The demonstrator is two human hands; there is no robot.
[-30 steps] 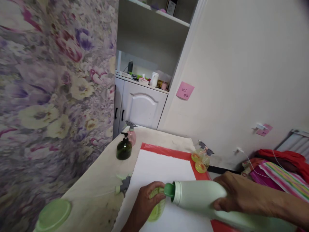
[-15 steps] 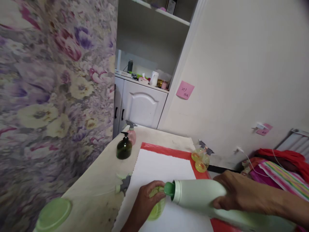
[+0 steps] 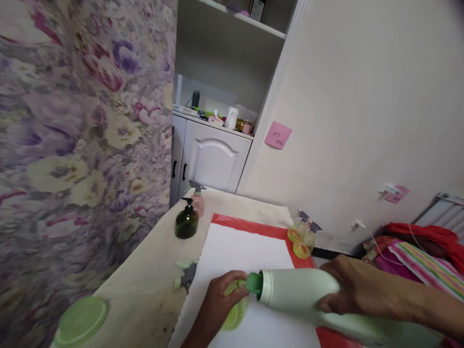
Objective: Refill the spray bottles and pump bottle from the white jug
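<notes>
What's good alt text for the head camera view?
The right hand holds a big pale green bottle tilted, its spout at a small yellowish container in the left hand, over white paper; a spray top lies nearby.

White cabinet (image 3: pixel 213 166) and pale wall (image 3: pixel 348 96) ahead of me
I see a white jug (image 3: pixel 231 118) beside a pink tissue box (image 3: pixel 215 122) in the cabinet, a pink sticky note (image 3: pixel 278 135) on the wall, striped cloth (image 3: pixel 426 267) far right.

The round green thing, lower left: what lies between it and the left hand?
In the head view: a grey spray head, its thin tube trailing toward the round green thing, then white sheet up to the left hand.
</notes>
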